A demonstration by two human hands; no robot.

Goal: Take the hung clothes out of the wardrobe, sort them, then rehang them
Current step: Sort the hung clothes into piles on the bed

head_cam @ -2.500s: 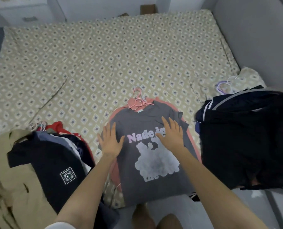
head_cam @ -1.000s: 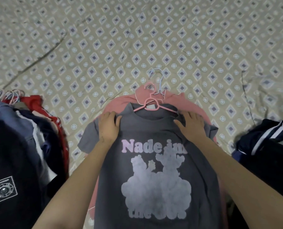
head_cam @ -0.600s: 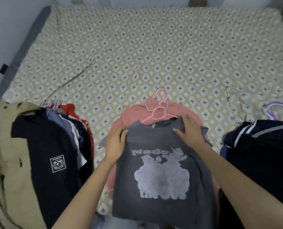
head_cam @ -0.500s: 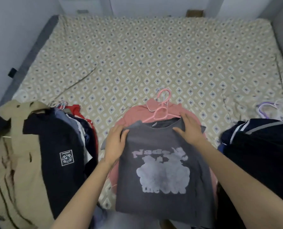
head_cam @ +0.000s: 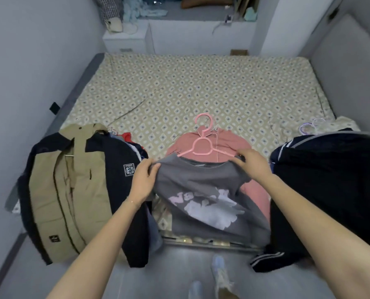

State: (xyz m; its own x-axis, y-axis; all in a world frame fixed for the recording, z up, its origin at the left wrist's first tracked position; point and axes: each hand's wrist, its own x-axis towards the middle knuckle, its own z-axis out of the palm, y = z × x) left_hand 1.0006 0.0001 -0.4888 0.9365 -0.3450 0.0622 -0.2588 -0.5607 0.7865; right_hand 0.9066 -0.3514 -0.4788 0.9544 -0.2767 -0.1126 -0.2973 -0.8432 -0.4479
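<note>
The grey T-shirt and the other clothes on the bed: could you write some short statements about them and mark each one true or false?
1. The left hand and the right hand each grip a shoulder of the grey T-shirt. True.
2. The hanger at the collar of the grey T-shirt is white. False: it is pink.
3. A pink garment lies on the bed under the grey T-shirt. True.
4. The khaki coat lies to the right of the grey T-shirt. False: it lies to the left, on top of dark clothes.
</note>
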